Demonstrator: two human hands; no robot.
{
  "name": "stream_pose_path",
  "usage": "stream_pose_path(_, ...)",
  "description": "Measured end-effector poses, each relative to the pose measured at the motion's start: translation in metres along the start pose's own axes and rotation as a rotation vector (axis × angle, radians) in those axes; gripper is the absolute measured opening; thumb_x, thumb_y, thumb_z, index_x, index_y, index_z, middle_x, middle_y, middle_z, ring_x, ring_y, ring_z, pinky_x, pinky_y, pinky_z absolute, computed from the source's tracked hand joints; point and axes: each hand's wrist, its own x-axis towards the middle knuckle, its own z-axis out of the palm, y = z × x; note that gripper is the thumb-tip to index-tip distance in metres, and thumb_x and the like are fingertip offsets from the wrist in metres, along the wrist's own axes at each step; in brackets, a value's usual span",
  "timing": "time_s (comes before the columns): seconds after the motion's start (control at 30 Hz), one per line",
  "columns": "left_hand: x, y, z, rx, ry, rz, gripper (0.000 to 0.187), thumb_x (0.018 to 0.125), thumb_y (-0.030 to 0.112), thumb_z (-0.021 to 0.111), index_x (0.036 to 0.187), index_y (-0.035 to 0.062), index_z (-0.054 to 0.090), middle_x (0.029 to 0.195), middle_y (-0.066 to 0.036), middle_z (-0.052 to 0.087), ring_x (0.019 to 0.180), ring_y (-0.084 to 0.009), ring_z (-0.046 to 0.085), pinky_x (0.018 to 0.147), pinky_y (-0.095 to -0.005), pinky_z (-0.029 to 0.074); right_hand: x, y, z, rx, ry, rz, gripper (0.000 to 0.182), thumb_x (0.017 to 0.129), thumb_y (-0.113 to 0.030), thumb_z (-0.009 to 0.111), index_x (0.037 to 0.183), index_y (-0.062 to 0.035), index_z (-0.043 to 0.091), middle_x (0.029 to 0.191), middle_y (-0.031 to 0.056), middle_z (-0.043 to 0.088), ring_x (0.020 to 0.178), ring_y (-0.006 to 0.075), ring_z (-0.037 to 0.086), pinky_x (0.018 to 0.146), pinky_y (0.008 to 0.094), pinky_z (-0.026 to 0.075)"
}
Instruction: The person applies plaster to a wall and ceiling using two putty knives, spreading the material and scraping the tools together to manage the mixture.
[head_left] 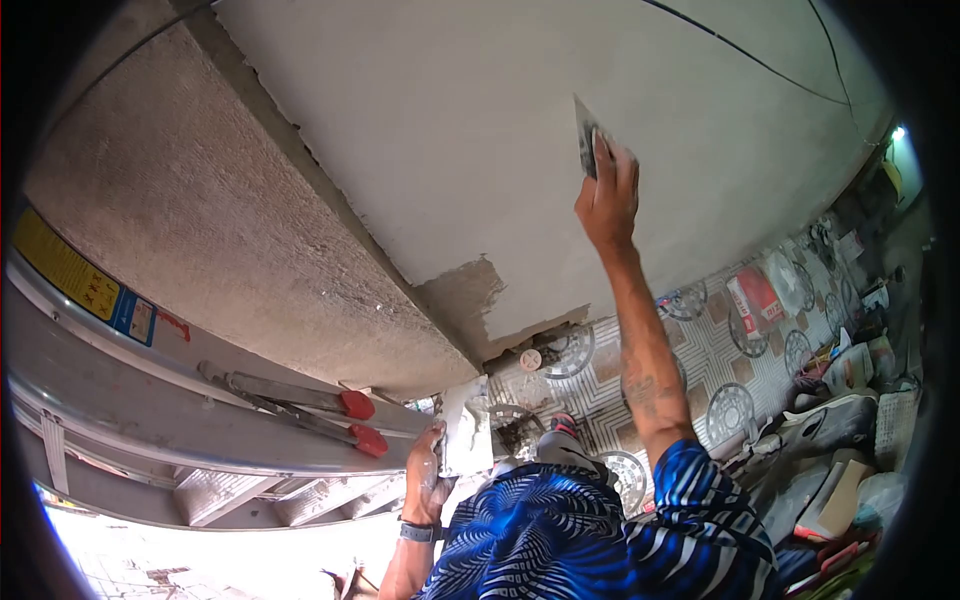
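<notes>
My right hand (610, 195) is raised, its fingers closed around a plastering trowel (581, 118). The trowel's thin metal blade is tilted against the pale, smoothly coated wall (450, 130). Low in the view, my left hand (426, 470), dusted with white, grips the edge of a flat plate smeared with white plaster (466, 430). How the plate is held underneath is hidden. A bare grey patch (465, 300) shows at the wall's lower corner, with ragged coating around it.
A rough concrete beam (250, 220) runs diagonally on the left. Below it lies a metal ladder (190, 420) with red-tipped braces (357, 404). The patterned tile floor (700, 350) holds a red-and-white bag (757, 300) and a heap of clutter (840, 450) at right. Dark cables (740, 48) cross above.
</notes>
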Motion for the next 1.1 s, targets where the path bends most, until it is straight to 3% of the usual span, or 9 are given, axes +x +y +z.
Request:
stream_pose_path(0.07, 0.001, 0.0, -0.001, -0.007, 0.014, -0.006, 0.022, 0.096, 0.012, 0.051, 0.112, -0.0007, 0.059, 0.101, -0.011, 0.069, 0.086, -0.0224, 0.07, 0.075, -0.0346, 0.06, 0.028, 0.0, -0.003, -0.043, -0.016, -0.138, 0.056, 0.082, 0.006, 0.058, 0.137, -0.0047, 0.051, 0.124, 0.0178, 0.051, 0.115, 0.0369, 0.052, 0.099, 0.048, 0.044)
stream_pose_path(0.27, 0.006, -0.002, -0.002, -0.029, -0.045, -0.002, 0.024, 0.097, 0.012, 0.049, 0.115, -0.001, 0.058, 0.103, -0.012, 0.069, 0.088, -0.022, 0.07, 0.077, -0.0336, 0.059, 0.02, -0.007, 0.008, -0.15, -0.108, -0.153, 0.057, 0.082, 0.005, 0.06, 0.137, -0.0085, 0.053, 0.128, 0.0165, 0.052, 0.116, 0.0346, 0.053, 0.1, 0.0497, 0.043)
stream_pose_path(0.37, 0.004, -0.001, 0.006, -0.035, -0.025, -0.012, 0.029, 0.098, 0.014, 0.046, 0.122, 0.0003, 0.055, 0.104, -0.009, 0.067, 0.088, -0.0201, 0.069, 0.072, -0.0324, 0.06, -0.025, -0.009, 0.02, -0.152, -0.122, -0.159, 0.06, 0.079, 0.006, 0.059, 0.137, -0.0069, 0.054, 0.13, 0.0182, 0.05, 0.118, 0.0372, 0.05, 0.103, 0.0503, 0.04)
stream_pose_path(0.5, 0.002, 0.001, 0.013, -0.042, 0.023, 0.008, 0.028, 0.098, 0.014, 0.047, 0.122, 0.0, 0.055, 0.103, -0.008, 0.067, 0.086, -0.0195, 0.069, 0.071, -0.0317, 0.06, -0.102, -0.011, 0.042, -0.143, -0.157, -0.211, 0.048, 0.084, 0.002, 0.06, 0.132, -0.0041, 0.058, 0.131, 0.0207, 0.048, 0.12, 0.0399, 0.05, 0.101, 0.0526, 0.043)
stream_pose_path(0.77, 0.003, -0.003, 0.013, -0.004, 0.01, 0.017, 0.023, 0.098, 0.013, 0.049, 0.116, 0.0024, 0.056, 0.1, -0.007, 0.065, 0.086, -0.0185, 0.069, 0.07, -0.032, 0.06, -0.205, -0.031, 0.044, -0.002, -0.454, -0.156, 0.053, 0.088, -0.004, 0.056, 0.14, -0.0009, 0.048, 0.136, 0.0237, 0.046, 0.125, 0.0403, 0.047, 0.105, 0.0538, 0.041)
stream_pose_path(0.97, 0.007, -0.008, 0.024, 0.021, 0.016, 0.003, 0.022, 0.097, 0.014, 0.049, 0.114, 0.0024, 0.056, 0.101, -0.009, 0.065, 0.086, -0.0208, 0.069, 0.072, -0.0353, 0.06, -0.193, -0.052, 0.0, 0.268, -0.563, -0.149, 0.049, 0.088, -0.002, 0.054, 0.136, 0.0027, 0.049, 0.129, 0.0227, 0.051, 0.119, 0.0384, 0.051, 0.102, 0.0513, 0.043)
stream_pose_path(1.1, 0.016, -0.014, 0.015, -0.005, 0.022, -0.013, 0.026, 0.097, 0.013, 0.048, 0.118, 0.0008, 0.056, 0.102, -0.01, 0.064, 0.087, -0.0232, 0.069, 0.074, -0.0378, 0.061, -0.089, -0.054, -0.014, 0.192, -0.339, -0.169, 0.05, 0.085, 0.001, 0.058, 0.135, 0.0014, 0.052, 0.126, 0.0209, 0.053, 0.119, 0.0377, 0.052, 0.101, 0.0515, 0.042)
